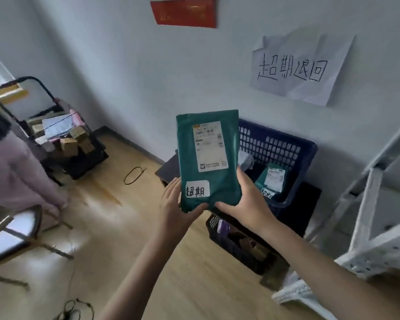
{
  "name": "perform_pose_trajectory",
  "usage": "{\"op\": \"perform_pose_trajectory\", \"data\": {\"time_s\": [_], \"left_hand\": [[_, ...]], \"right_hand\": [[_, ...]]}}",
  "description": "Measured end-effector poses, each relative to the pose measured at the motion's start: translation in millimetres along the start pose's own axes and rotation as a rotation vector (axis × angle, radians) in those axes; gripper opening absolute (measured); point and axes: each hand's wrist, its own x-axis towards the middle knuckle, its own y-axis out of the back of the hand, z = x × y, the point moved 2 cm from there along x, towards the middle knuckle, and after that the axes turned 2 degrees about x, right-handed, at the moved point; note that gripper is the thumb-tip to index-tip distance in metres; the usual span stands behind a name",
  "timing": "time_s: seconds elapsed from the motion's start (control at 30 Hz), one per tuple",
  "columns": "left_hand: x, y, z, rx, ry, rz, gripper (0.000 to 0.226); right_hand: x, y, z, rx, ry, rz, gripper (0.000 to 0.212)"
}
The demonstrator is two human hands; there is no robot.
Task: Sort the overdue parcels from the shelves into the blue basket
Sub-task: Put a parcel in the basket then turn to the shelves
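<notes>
Head cam: green parcel held in both hands, upright in front of the blue basket

Wall [136, 65] fills the top half; wood floor [116, 227] the bottom.
White shelf unit [379, 215] at 3 o'clock, blurred.
Cart [62, 139] with brown boxes at 9 o'clock, a person's pink-trousered legs [21, 176] just beside it.
Blue basket [284, 146] just right of centre against the wall, second green parcel [271, 179] inside it.
Paper sign [298, 70] with handwritten characters at 1 o'clock, red poster [185, 12] at 12.
Green parcel [208, 158] dead centre, upright, label facing camera, white handwritten sticker [198, 189] on its lower left.
Left hand [176, 209] grips the parcel's bottom-left corner, thumb under the edge; right hand [247, 204] grips the bottom-right, fingers behind.
Dark crate [238, 245] on the floor at 5 o'clock.
</notes>
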Motion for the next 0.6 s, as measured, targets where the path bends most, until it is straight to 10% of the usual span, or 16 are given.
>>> {"op": "perform_pose_trajectory", "data": {"time_s": [0.6], "left_hand": [[212.8,-175.3,-40.8,0.159,-0.279,-0.655,0.074]], "right_hand": [[106.7,46.5,145.1,-0.158,-0.441,0.354,0.096]]}}
